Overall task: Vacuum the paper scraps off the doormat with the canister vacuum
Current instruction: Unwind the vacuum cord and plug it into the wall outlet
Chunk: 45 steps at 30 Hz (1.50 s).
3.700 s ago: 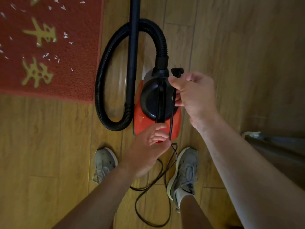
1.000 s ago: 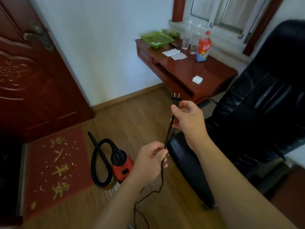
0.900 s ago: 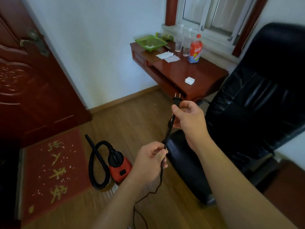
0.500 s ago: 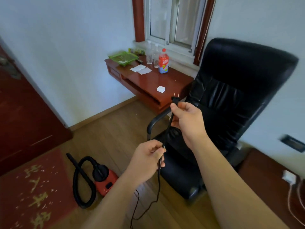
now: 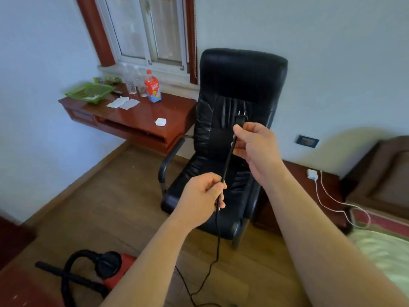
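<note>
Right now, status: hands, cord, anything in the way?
Right hand pinches power cord under the plug, left hand grips it lower. Vacuum sits on floor, unplugged. Black chair directly ahead.

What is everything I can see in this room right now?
power cord: one, black, between both hands
canister vacuum: one, red-black, floor lower left
office chair: one, black, centre
desk: one, red-brown, under window
tray: one, green, desk's left end
bottle: one, red, desk back
papers: two, white, desk
small box: one, white, desk front
wall socket: one, dark, far right
charger: one, white, low cabinet right
left hand: one, bare, grips cord lower
right hand: one, bare, pinches cord below plug
</note>
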### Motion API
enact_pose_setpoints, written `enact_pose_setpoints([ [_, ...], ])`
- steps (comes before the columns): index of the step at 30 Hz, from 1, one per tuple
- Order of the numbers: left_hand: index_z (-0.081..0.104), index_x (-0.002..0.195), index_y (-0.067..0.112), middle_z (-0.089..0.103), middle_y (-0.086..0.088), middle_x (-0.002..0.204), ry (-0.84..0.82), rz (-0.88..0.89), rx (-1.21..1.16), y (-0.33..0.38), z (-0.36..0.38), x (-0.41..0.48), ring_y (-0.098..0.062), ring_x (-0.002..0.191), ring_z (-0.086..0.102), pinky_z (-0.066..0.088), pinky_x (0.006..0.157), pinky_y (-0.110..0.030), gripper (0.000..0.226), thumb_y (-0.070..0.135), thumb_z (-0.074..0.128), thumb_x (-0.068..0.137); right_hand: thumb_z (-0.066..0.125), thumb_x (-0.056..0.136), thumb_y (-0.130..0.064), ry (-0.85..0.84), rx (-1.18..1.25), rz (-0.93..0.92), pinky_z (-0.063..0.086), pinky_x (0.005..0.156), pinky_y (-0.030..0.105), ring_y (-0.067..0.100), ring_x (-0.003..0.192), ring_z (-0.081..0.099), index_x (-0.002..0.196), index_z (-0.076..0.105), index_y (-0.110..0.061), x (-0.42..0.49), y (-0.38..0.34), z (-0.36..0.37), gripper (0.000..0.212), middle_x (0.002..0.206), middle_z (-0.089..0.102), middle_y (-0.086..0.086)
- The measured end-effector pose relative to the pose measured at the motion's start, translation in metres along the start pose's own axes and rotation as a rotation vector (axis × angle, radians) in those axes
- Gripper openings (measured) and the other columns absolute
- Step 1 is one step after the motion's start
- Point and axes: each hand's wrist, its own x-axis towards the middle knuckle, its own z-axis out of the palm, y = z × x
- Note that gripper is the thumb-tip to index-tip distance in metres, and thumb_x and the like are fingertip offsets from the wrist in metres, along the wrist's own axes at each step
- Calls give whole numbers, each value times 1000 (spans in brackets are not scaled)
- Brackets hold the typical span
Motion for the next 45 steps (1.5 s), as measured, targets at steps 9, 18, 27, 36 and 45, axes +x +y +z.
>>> enact_pose_setpoints([
  [9,68,90,17,65,-4,68,-270,40,10,18,71,3,-17,66,69,60,69,-38,20,11,53,102,66,97,-18,282,56,0,58,71,31,10,63,65,106,64,-12,-42,-8,-92,11,77,65,-1],
  [18,68,91,16,66,-5,73,-410,52,30,46,183,26,-18,66,70,62,67,-36,19,12,53,102,67,96,-16,446,87,-22,57,70,32,15,70,61,105,64,-13,-42,-13,-216,11,88,63,5],
  [27,67,94,17,66,-4,76,-446,37,101,71,301,66,-16,67,69,61,68,-35,16,15,54,102,66,95,-13,453,104,4,60,85,51,19,80,60,106,65,-12,-6,-13,-345,11,91,63,8],
  [36,68,98,17,69,-6,81,-404,-46,73,81,357,105,-21,75,72,63,75,-35,14,18,55,102,64,95,-13,393,104,17,57,86,52,21,79,58,107,65,-11,44,-14,-400,12,90,62,7],
  [45,69,97,18,69,-5,79,-374,-97,1,67,372,181,-17,73,72,63,74,-32,14,17,56,102,65,95,-13,362,59,42,56,71,35,18,75,61,101,65,-16,127,-5,-410,6,85,64,4],
])
